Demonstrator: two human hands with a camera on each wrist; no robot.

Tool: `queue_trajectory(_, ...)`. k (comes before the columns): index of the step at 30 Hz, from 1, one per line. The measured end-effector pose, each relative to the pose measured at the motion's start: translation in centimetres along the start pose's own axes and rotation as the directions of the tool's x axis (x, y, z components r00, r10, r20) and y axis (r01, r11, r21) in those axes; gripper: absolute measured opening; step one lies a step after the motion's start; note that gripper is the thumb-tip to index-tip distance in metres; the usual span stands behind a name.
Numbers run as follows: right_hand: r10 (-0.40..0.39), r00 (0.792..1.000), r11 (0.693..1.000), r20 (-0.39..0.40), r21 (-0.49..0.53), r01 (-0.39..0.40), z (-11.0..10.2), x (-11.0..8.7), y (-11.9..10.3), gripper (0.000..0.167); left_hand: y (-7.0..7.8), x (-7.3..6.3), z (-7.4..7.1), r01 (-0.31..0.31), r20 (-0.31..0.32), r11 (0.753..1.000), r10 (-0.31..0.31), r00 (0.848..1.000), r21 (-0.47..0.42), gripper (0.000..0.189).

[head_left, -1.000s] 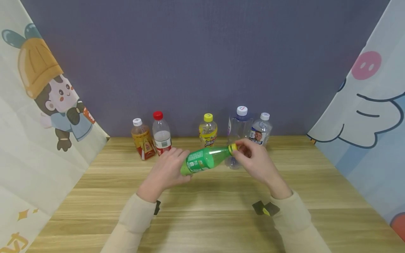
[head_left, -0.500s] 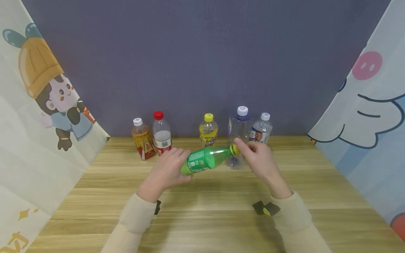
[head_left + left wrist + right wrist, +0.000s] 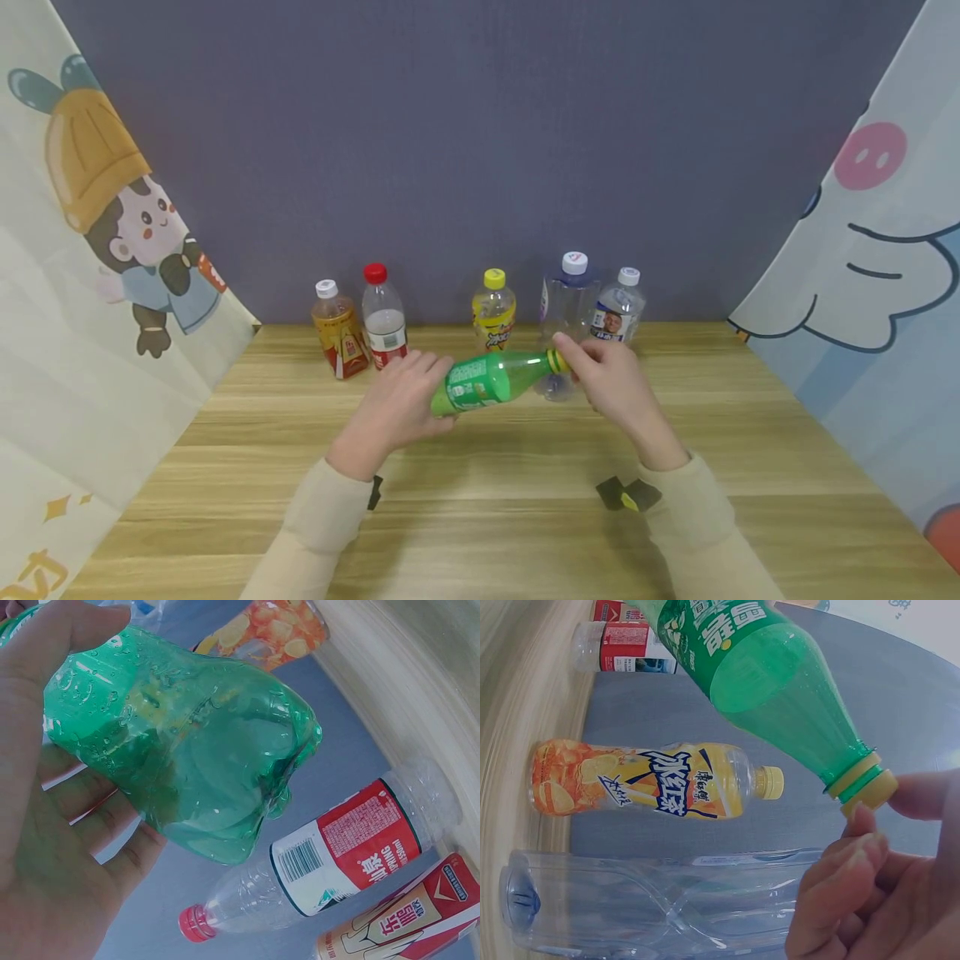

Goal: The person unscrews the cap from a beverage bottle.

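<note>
A green soft drink bottle (image 3: 480, 382) is held tilted above the table, its neck pointing right and slightly up. My left hand (image 3: 399, 398) grips it round the lower body; in the left wrist view the bare bottle base shows beyond the thumb and fingers. My right hand (image 3: 611, 379) pinches the yellow cap (image 3: 870, 793) between thumb and fingertips. Below that cap sits a yellow ring (image 3: 853, 774), with a strip of green neck showing between the two. Behind the neck stands a large clear bottle (image 3: 557, 385) with a white cap, partly hidden by my right hand.
Along the back of the wooden table (image 3: 495, 517) stand an orange-labelled bottle (image 3: 339, 333), a red-capped bottle (image 3: 384, 312), a yellow-capped iced tea bottle (image 3: 493, 312) and a white-capped clear bottle (image 3: 618, 307). A grey panel (image 3: 480, 150) rises behind them, with printed curtains at both sides.
My right hand's fingers have shifted round the cap, the thumb now lying along its upper side. The green bottle has moved very slightly right; my left hand's grip looks the same.
</note>
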State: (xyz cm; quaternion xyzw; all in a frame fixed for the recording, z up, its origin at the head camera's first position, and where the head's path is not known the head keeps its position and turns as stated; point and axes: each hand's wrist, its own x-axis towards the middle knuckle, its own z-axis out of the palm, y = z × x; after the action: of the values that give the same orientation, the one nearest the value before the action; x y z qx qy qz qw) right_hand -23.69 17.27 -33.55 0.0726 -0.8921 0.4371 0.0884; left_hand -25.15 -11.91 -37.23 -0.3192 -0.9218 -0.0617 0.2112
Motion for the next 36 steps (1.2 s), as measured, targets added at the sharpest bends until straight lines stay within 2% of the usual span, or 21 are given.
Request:
queue_trajectory(8, -0.047, 0.999, 0.999, 0.009, 0.022, 0.047, -0.06, 0.02, 0.15, 0.049, -0.06, 0.07, 0.07, 0.003, -0.007, 1.0, -0.003, 1.0, -0.008, 0.077)
queue_trajectory(26, -0.124, 0.992, 0.99, 0.029, 0.073, 0.121, -0.26, 0.01, 0.18, 0.027, -0.12, 0.07, 0.19, 0.025, 0.02, 0.999, -0.024, 1.0, -0.03, 0.079)
queue_trajectory(36, -0.202, 0.978, 0.973, 0.045, 0.124, 0.195, -0.36, 0.01, 0.35, 0.027, -0.26, 0.0, 0.17, 0.027, 0.014, 0.999, -0.026, 1.0, -0.035, 0.079)
